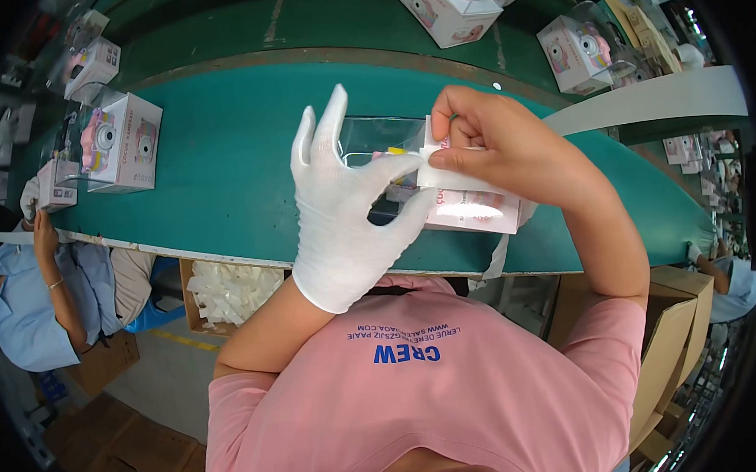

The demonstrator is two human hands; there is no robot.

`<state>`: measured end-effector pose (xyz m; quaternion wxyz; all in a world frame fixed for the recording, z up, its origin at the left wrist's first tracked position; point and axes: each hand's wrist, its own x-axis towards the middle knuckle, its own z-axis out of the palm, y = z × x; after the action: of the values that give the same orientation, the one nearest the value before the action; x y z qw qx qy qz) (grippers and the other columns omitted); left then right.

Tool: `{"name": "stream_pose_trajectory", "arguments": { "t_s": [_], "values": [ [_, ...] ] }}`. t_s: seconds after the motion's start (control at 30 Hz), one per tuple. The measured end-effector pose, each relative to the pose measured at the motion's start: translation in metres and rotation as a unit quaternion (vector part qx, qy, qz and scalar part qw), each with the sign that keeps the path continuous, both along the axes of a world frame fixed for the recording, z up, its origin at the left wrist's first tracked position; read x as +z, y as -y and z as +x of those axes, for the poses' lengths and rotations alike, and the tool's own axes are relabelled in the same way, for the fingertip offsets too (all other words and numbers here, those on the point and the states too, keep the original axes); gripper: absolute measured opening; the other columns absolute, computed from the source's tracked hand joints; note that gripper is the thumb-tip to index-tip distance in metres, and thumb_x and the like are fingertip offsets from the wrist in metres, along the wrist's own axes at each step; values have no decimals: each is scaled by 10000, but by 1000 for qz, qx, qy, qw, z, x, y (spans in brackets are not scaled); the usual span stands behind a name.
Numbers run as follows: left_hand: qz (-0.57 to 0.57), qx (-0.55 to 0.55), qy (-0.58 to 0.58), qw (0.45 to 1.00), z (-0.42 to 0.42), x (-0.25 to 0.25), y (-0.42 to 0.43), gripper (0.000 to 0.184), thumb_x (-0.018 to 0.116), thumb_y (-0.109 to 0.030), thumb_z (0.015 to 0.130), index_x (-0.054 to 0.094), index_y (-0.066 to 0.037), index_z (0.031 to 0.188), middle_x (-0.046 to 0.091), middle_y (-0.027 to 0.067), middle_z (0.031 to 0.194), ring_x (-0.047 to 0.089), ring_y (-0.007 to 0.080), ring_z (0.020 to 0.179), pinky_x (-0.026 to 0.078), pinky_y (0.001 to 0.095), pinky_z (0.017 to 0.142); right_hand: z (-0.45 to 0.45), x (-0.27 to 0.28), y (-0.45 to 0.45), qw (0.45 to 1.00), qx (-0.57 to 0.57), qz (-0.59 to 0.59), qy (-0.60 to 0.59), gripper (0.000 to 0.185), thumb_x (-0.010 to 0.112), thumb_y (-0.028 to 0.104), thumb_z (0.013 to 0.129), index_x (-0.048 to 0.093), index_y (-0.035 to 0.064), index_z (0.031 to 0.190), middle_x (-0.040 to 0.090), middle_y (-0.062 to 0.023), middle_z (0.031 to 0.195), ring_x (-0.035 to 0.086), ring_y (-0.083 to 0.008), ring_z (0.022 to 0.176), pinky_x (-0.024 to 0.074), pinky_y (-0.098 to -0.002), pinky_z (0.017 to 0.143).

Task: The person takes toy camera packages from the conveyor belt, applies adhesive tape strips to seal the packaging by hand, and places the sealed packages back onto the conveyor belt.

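Observation:
A toy camera box [478,212], white with a clear plastic window part [381,133], lies on the green bench before me. My left hand [343,212], in a white glove, has thumb and forefinger curled to the edge of a white paper-like strip [448,178] over the box; its other fingers stretch up. My bare right hand [493,144] pinches the same strip from above, thumb against it. The hands hide part of the box and the camera inside.
A long white band [653,102] curves off at the right. Boxed toy cameras stand at left [138,146], back [452,10] and right [574,55]. A carton [235,290] of white scraps sits below the green bench [218,116]. A co-worker [51,270] handles a box at left.

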<state>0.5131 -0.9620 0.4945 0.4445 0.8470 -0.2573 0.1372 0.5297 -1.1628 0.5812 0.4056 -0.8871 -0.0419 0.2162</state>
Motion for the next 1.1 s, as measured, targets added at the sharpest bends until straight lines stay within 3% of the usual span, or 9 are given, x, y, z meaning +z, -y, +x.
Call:
{"name": "stream_pose_trajectory", "arguments": {
  "t_s": [0.23,0.4,0.53,0.57,0.7,0.8,0.87,1.03,1.1],
  "values": [
    [16,-14,-45,999,-10,10,3,278,783,-204,761,786,-156,1035,296,220,1590,225,481,1455,279,538,1162,-15,6,27,999,-4,-43,-4,177,721,51,857,557,89,915,451,51,648,342,-68,575,285,-241,536],
    [183,-18,11,983,-15,21,3,430,705,-329,834,698,-194,1242,313,288,1543,297,503,1383,231,581,1166,-59,16,94,994,-55,-93,-19,197,753,99,836,630,59,984,514,10,666,424,-92,592,344,-259,539],
    [293,-171,105,935,-17,35,8,588,659,-381,864,573,-122,1384,312,285,1552,252,514,1423,235,590,1161,-91,-17,128,986,-145,-9,-87,258,747,46,836,630,24,1066,514,41,685,394,-32,586,290,-183,523],
    [291,-175,107,934,-18,36,7,588,659,-381,864,573,-122,1384,312,285,1552,252,514,1423,235,590,1161,-98,-34,139,979,-168,18,-111,296,732,49,852,625,6,1125,569,13,742,455,-47,615,349,-178,547],
    [250,-151,-41,955,-23,38,-18,808,694,-387,832,399,-10,1482,279,310,1561,187,527,1457,256,600,1150,-113,-92,130,920,-312,181,-154,278,666,104,943,619,-15,1191,675,-55,926,594,-80,720,448,-162,602],
    [134,-113,-105,979,-24,14,-37,864,636,-474,906,319,77,1492,248,313,1572,162,513,1473,273,600,1143,-114,-111,105,845,-396,294,-208,344,611,95,971,549,-13,1292,686,-95,1053,640,-114,758,507,-194,637],
    [-23,-115,-260,958,-13,7,-39,835,529,-530,936,322,50,1502,289,298,1555,232,482,1448,304,583,1130,-110,-102,89,784,-430,374,-246,363,565,80,988,500,-1,1335,655,-160,1189,675,-190,967,563,-293,787],
    [-389,-113,-566,718,21,-1,-38,831,261,-670,1013,328,-19,1526,390,262,1512,408,403,1387,382,540,1096,-117,-91,38,885,-340,318,21,342,545,51,976,501,14,1313,591,-205,1321,606,-282,1206,526,-424,981],
    [-434,-139,-552,698,27,-5,-42,791,333,-618,1008,316,-23,1529,379,263,1512,416,396,1377,378,530,1104,-107,-89,30,900,-282,300,147,340,550,43,967,505,19,1303,574,-207,1343,581,-281,1235,515,-430,992]
  ]
}}
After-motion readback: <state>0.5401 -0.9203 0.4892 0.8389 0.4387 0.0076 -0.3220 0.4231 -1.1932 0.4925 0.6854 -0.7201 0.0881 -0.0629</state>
